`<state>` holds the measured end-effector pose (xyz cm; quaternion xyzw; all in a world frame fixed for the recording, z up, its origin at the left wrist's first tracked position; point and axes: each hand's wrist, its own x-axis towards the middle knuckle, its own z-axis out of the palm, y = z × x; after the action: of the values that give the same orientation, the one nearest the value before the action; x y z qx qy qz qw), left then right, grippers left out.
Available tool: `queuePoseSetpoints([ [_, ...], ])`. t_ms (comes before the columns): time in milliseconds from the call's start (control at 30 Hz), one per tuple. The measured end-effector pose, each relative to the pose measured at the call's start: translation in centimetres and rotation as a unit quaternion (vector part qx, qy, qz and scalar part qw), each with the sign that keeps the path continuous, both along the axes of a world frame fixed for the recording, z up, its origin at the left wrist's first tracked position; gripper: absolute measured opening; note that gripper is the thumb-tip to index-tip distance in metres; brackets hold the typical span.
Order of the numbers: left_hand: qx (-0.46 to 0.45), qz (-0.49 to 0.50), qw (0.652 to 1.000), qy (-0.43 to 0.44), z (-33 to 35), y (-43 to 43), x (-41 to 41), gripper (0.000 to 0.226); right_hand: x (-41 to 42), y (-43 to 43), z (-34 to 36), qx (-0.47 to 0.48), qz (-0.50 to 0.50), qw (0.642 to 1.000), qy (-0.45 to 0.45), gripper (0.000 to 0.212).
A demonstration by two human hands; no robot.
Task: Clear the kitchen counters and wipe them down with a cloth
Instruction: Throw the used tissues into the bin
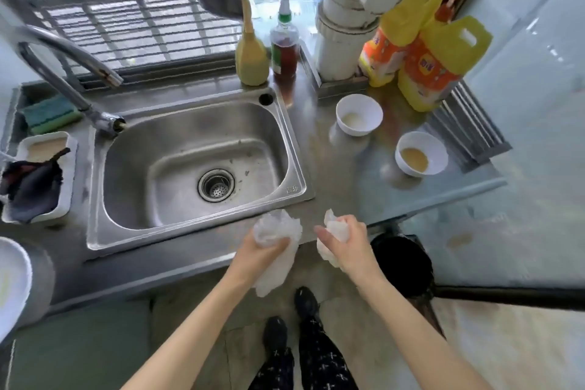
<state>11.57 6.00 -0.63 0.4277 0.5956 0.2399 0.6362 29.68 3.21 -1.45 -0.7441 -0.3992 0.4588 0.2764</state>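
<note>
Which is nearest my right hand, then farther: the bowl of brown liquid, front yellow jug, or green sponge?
From right hand:
1. bowl of brown liquid, right counter
2. front yellow jug, back right
3. green sponge, far left

Steel sink (158, 142), curved faucet (63, 85)

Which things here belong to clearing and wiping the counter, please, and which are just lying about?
Job: left wad, gripped by the left hand; right wad, gripped by the right hand; near bowl; far bowl; counter.
Lying about: sink; tap; green sponge; dark rag in its tray; yellow jugs.
</note>
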Motion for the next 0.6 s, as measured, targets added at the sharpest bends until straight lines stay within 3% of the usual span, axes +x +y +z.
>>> queuePoseSetpoints([
  [67,-0.027,-0.03,0.999,-0.012,-0.2,-0.8,2.5,0.031,1.2,-2.0,0.3,-0.025,-0.077,0.994,0.073,0.086],
  [100,-0.036,-0.052,0.998,-0.021,0.0,-1.4,3.8,0.03,2.0,-3.1,0.2,-0.038,-0.124,0.98,0.151,0.086],
  [167,-0.073,-0.083,0.991,-0.08,0.2,-2.7,6.7,0.046,3.7,-5.6,-0.3,-0.043,-0.227,0.93,0.285,0.059],
  [233,-0.15,-0.082,0.975,-0.145,-0.4,-4.1,9.6,0.069,5.6,-8.4,-0.6,-0.04,-0.285,0.915,0.282,0.031],
  [300,-0.216,-0.107,0.959,-0.15,-1.2,-5.8,12.3,0.058,7.6,-11.2,-1.7,-0.019,-0.331,0.908,0.258,0.02],
  [467,-0.268,-0.125,0.948,-0.122,-5.7,-9.0,19.3,0.038,13.3,-16.4,-6.4,-0.005,-0.411,0.877,0.248,0.049],
  [600,-0.281,-0.018,0.955,-0.089,-13.0,-9.2,24.8,0.024,19.4,-17.7,-13.1,-0.039,-0.484,0.834,0.261,0.048],
])
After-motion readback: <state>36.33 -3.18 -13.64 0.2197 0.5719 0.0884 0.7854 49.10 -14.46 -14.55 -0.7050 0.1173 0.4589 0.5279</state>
